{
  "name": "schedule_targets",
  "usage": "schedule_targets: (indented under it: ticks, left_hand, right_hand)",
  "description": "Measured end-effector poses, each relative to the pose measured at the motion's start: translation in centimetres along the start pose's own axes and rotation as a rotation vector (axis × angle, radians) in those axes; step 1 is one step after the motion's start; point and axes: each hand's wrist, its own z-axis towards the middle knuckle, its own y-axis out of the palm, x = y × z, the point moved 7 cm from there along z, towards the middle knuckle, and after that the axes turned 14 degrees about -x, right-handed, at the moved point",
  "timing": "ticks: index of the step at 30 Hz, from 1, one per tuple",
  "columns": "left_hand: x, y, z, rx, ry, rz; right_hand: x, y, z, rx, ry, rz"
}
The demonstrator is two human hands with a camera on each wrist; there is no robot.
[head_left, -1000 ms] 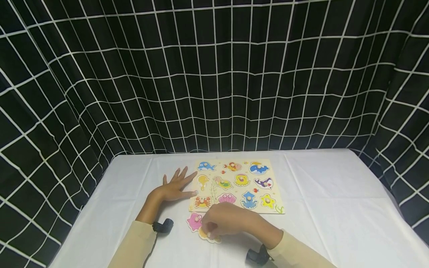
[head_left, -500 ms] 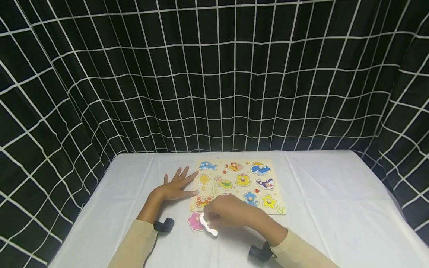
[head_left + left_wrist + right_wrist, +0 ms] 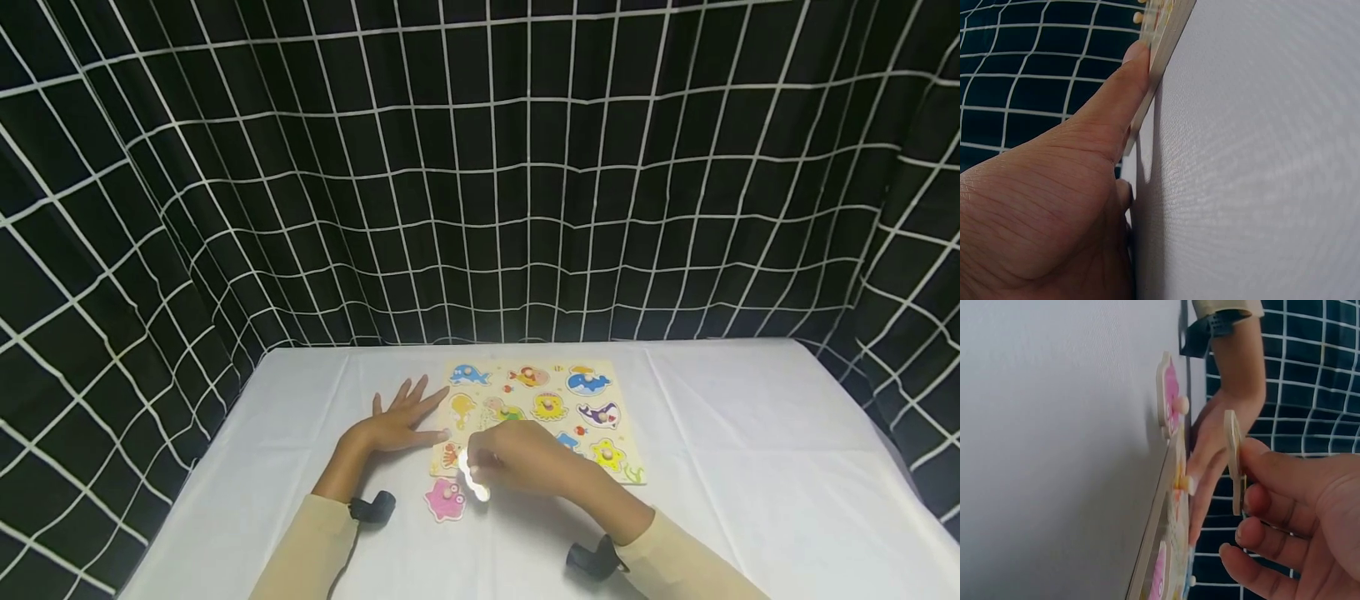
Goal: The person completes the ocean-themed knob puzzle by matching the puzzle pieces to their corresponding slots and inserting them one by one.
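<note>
A wooden peg-puzzle board (image 3: 498, 387) with sea-animal pieces lies on the table. My left hand (image 3: 393, 427) lies spread at its left side, thumb and forefinger touching the edge; in the left wrist view the thumb (image 3: 1119, 84) rests against the board. My right hand (image 3: 528, 458) pinches a puzzle piece (image 3: 1234, 462) above the board's near edge. The piece is tilted up on its side, showing a pale edge in the head view; its picture is mostly hidden. Just off the board's near left corner lies a pink star-shaped piece (image 3: 444, 500) with a knob.
A white cloth (image 3: 720, 517) covers the table. Black curtains (image 3: 480, 200) with a white grid stand behind and at both sides. Each wrist carries a black camera mount (image 3: 372, 507). Knobbed pieces such as the yellow starfish (image 3: 607, 455) sit in the board.
My right hand has lifted the puzzle piece from the table beside the pink piece, tilted it, and carried it slightly forward toward the board. My left hand stays at the board's edge.
</note>
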Motion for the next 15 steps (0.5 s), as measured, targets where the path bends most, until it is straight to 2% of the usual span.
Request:
schedule_targets:
  ticks: [8, 15]
  left_hand:
    - [-0.3, 0.1, 0.3, 0.005, -0.002, 0.007]
    - [0.0, 0.0, 0.0, -0.002, 0.013, -0.004]
  right_hand:
    - [1.0, -1.0, 0.5, 0.066, 0.053, -0.033]
    - [2.1, -2.0, 1.5, 0.076, 0.108, -0.046]
